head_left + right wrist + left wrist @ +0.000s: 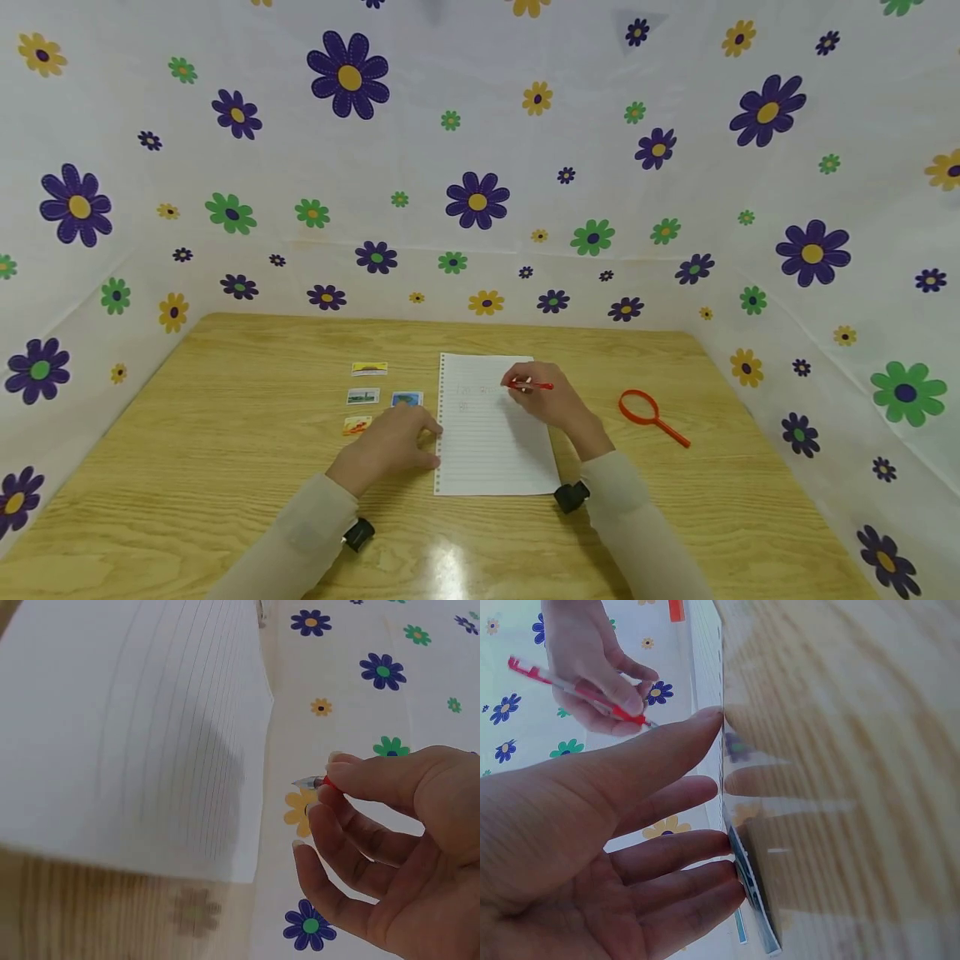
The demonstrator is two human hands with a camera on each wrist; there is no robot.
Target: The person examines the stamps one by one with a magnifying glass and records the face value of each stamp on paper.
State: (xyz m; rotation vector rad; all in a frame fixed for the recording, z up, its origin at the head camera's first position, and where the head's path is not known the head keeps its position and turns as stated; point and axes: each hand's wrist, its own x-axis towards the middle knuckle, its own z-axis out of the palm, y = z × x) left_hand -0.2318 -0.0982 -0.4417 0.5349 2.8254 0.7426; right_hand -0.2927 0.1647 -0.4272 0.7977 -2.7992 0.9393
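Note:
A lined loose-leaf sheet (487,458) with punched holes down its left edge lies on the table, bearing faint writing near the top. My right hand (553,400) pinches a red pen (542,386) over the upper right of the sheet. In the right wrist view the pen's tip (306,783) sticks out past thumb and fingers, apart from the paper. My left hand (392,446) rests at the sheet's left edge, thumb on the border, fingers extended. Its fingertips reach a small blue picture card (407,399), which the hand partly covers; the left wrist view shows fingertips against a card's edge (754,892).
Left of the sheet lie more small stamp-like cards: a yellow one (370,368), a greyish-green one (363,396) and an orange-yellow one (357,426). A red magnifying glass (656,418) lies to the right. A flower-patterned white curtain (420,158) surrounds the wooden table (225,400).

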